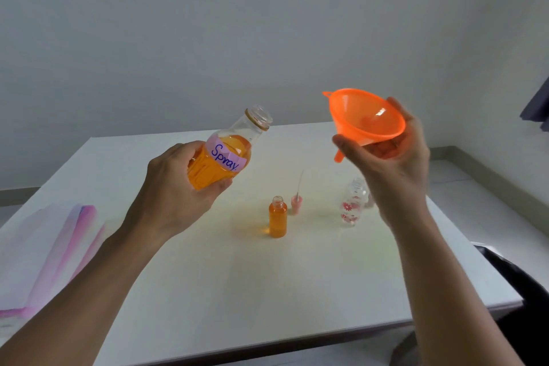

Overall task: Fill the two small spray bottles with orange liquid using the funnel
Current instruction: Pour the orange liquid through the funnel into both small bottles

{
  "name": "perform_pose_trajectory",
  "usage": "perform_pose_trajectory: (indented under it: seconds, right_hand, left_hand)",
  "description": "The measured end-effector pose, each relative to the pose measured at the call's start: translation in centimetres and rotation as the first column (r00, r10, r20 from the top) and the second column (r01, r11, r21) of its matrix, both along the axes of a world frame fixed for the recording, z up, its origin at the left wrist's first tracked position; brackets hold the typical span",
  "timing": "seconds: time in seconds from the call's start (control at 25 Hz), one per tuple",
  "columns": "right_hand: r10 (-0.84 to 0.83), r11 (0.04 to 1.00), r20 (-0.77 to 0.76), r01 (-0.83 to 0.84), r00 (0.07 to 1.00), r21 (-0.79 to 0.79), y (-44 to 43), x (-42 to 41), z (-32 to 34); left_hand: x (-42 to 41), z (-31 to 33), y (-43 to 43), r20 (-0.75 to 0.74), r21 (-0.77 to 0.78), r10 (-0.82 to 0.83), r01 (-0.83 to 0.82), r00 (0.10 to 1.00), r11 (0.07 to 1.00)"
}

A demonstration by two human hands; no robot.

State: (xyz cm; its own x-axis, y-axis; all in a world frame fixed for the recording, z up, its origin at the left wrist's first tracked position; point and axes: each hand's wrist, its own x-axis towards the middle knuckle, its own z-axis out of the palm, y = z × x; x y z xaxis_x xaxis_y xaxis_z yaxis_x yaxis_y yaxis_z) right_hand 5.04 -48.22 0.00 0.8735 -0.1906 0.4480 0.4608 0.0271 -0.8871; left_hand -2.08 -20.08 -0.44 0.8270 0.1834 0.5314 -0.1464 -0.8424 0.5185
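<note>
My left hand (175,184) grips a big open bottle (225,151) of orange liquid with a pink label reading "Spray", tilted with its mouth up and to the right. My right hand (395,157) holds an orange funnel (367,117) in the air, spout pointing down-left. On the table below stands a small uncapped spray bottle (278,217) full of orange liquid. Beside it a pink spray cap (297,202) with its tube sticks up. A second small clear bottle (352,202) with red flowers stands to the right, partly behind my right wrist.
The white table (237,291) carries a stack of pink and white paper sheets (44,252) at its left edge. A dark chair (523,291) sits at the right front corner. A plain wall rises behind the table.
</note>
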Motion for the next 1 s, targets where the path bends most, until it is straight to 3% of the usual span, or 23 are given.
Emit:
perform_pose_trajectory:
  seconds: [0.2,1.0]
  right_hand:
    - [-0.120,0.986,-0.067,0.111,0.990,-0.126,-4.1,1.0,-0.6]
    - [-0.051,0.950,-0.102,0.017,0.994,-0.311,-4.5,1.2,-2.6]
  left_hand:
    - [1.8,0.8,-2.6,0.021,0.027,-0.062,0.062,0.998,0.998]
    - [4.9,2.2,-7.0,0.021,0.119,-0.124,0.121,0.992,0.985]
